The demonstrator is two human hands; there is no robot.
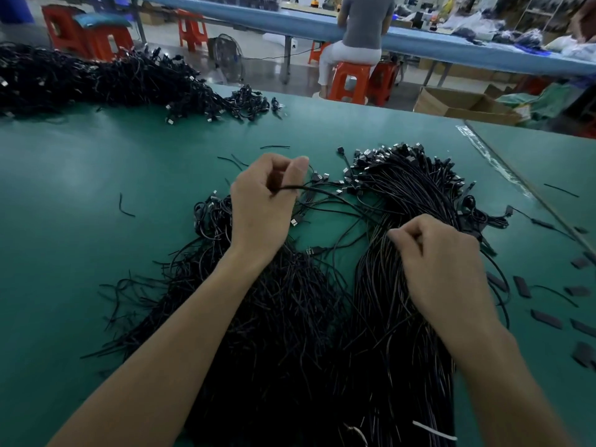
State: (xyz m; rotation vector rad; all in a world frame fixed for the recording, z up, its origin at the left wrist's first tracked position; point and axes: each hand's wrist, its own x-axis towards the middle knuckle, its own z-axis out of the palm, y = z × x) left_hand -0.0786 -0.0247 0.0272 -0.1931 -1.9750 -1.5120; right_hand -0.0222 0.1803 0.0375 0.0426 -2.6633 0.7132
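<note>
Two heaps of thin black cables with small plug ends lie on a green table [80, 195]. The left heap [274, 304] is loose and tangled. The right bundle [403, 195] is straighter, its plugs bunched at the far end. My left hand [263, 204] hovers above the left heap, fingers curled, pinching one black cable [325, 190] that runs off to the right. Curled over the right bundle, my right hand [442, 269] pinches cable strands at its fingertips.
A large pile of the same black cables [96, 79] lies at the table's far left. Short black sleeve pieces [546, 318] are scattered along the right edge. Beyond the table are red stools [350, 82], a cardboard box [464, 103] and a seated person [361, 30].
</note>
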